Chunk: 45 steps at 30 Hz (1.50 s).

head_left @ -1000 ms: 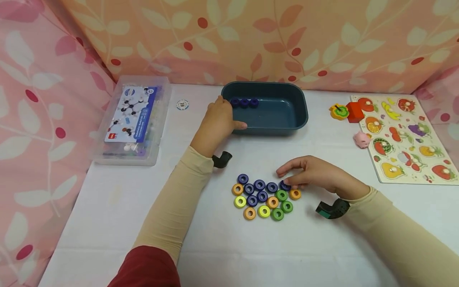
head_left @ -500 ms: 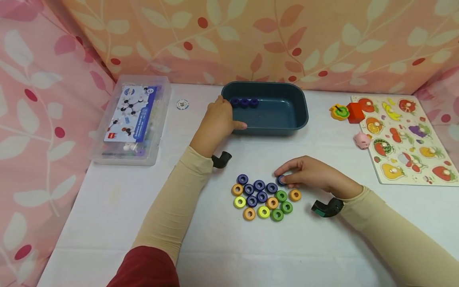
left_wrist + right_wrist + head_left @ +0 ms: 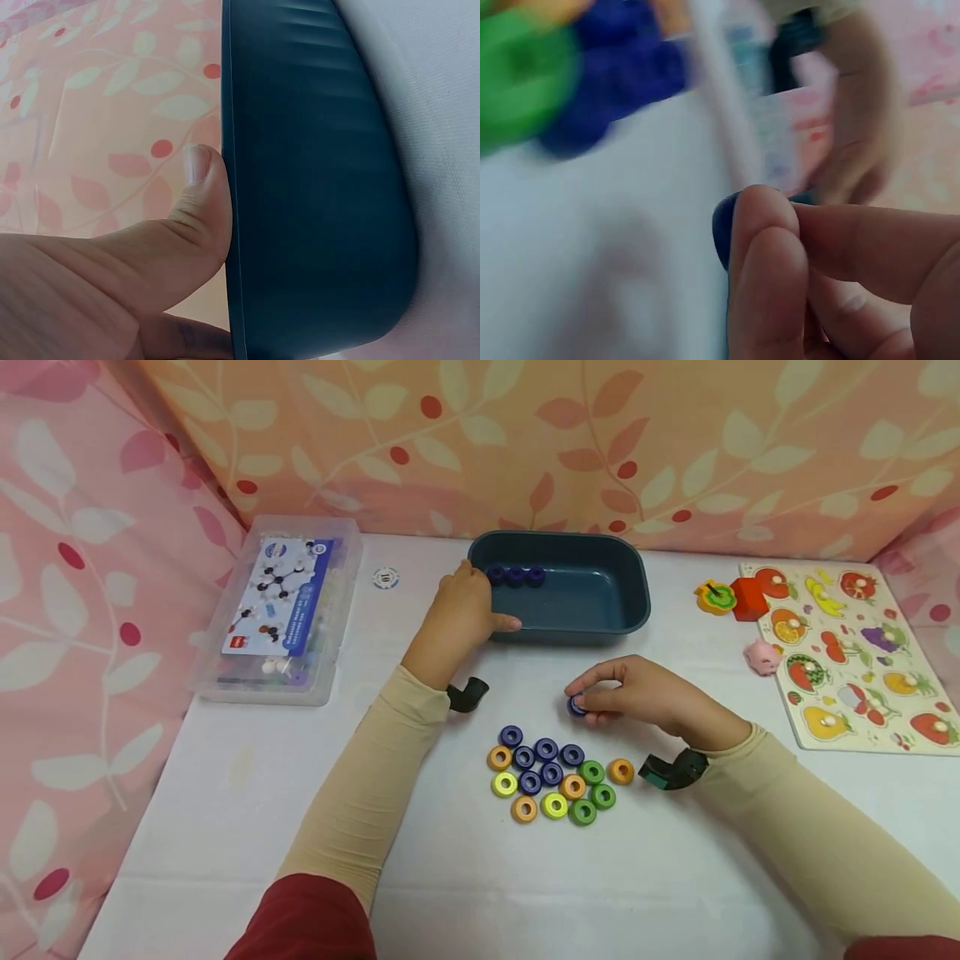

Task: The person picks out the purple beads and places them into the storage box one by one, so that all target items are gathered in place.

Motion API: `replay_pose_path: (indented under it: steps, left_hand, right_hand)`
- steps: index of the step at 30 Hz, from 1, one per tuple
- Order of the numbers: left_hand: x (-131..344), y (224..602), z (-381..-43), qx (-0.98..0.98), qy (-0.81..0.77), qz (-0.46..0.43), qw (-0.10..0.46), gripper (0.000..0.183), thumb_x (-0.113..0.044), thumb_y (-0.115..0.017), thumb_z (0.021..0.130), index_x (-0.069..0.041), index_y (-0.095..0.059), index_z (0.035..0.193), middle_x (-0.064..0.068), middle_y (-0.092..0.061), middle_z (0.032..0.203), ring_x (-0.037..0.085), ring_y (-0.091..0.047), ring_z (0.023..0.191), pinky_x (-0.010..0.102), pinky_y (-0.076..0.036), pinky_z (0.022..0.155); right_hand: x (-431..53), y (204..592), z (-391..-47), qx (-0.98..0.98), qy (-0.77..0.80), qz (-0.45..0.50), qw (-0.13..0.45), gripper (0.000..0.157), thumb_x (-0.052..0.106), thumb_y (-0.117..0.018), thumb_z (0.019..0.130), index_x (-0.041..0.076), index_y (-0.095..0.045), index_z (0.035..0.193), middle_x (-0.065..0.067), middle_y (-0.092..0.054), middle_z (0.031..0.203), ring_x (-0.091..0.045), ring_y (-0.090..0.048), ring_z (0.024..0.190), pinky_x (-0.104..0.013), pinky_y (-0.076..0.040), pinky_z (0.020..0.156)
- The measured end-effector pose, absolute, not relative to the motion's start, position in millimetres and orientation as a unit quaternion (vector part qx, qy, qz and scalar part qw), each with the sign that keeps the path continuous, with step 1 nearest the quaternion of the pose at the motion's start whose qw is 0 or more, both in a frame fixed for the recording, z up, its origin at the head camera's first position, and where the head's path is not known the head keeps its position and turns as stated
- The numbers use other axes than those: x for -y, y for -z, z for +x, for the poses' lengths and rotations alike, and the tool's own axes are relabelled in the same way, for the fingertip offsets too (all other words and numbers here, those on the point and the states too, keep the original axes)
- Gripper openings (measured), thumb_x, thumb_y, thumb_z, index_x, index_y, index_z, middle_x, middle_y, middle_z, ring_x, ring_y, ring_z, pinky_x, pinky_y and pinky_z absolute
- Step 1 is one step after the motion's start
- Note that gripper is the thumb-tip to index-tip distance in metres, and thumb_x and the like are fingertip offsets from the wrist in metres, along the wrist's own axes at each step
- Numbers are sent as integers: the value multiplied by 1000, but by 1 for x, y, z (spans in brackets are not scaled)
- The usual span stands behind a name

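Note:
My left hand (image 3: 457, 618) holds the left end of a dark teal plastic tub (image 3: 581, 602), its thumb over the near rim. The left wrist view has that thumb (image 3: 199, 206) lying at the rim beside the tub's outer wall. Three dark blue rings (image 3: 515, 577) line the tub's back left. My right hand (image 3: 648, 697) pinches another dark blue ring (image 3: 576, 706) between thumb and fingers, in front of the tub. In the right wrist view only an edge of this ring (image 3: 722, 229) shows past the fingertips. Below lies a cluster of blue, orange, yellow and green rings (image 3: 551, 774).
A clear plastic case (image 3: 277, 610) with a molecular model label stands at the left, near a small round token (image 3: 386, 578). At the right are a fruit peg puzzle (image 3: 862, 652), a red block (image 3: 748, 599), a yellow-green toy (image 3: 715, 597) and a pink toy (image 3: 762, 657).
My right hand has picked a dark blue ring from the cluster's upper right and moved it up toward the tub. The left hand keeps its hold on the tub.

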<state>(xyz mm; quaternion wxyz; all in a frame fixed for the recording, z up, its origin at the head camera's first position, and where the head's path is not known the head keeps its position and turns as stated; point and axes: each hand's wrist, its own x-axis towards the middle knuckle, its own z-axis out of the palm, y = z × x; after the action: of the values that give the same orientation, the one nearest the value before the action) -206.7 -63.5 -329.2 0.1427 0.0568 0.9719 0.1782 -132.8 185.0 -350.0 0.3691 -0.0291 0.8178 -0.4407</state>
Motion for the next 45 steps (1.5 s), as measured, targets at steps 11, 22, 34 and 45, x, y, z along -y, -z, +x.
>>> replay_pose_path:
  steps: [11, 22, 34, 45]
  left_hand:
    - [59, 330, -207, -967, -196, 50, 153, 104, -55, -76, 82, 6, -30, 154, 23, -18, 165, 41, -30, 147, 45, -31, 120]
    - [60, 324, -206, -968, -189, 45, 159, 102, -54, -74, 84, 6, -29, 154, 22, -15, 166, 40, -28, 148, 44, -30, 121]
    - [62, 326, -204, -968, -189, 44, 161, 102, -54, -74, 84, 6, -30, 154, 22, -15, 166, 40, -29, 148, 43, -30, 120]
    - [62, 329, -206, -968, -195, 44, 149, 104, -53, -77, 82, 6, -31, 153, 22, -17, 166, 41, -30, 147, 44, -31, 120]
  right_hand:
    - [-173, 301, -229, -771, 556, 33, 309, 49, 26, -55, 104, 6, -48, 148, 1, -59, 129, -8, -69, 101, -23, -51, 99]
    - [-160, 331, -284, -563, 726, 196, 343, 20, 9, -59, 99, 5, -59, 119, -3, -41, 138, -26, -37, 143, -33, -35, 115]
    - [-173, 323, -250, -741, 584, 76, 321, 60, 37, -54, 102, 15, -36, 156, -6, -35, 158, -17, -57, 121, -21, -48, 102]
    - [-173, 338, -143, -834, 378, -120, 384, 38, 31, -75, 91, 14, -70, 124, -5, -71, 120, -24, -60, 91, -33, -50, 78]
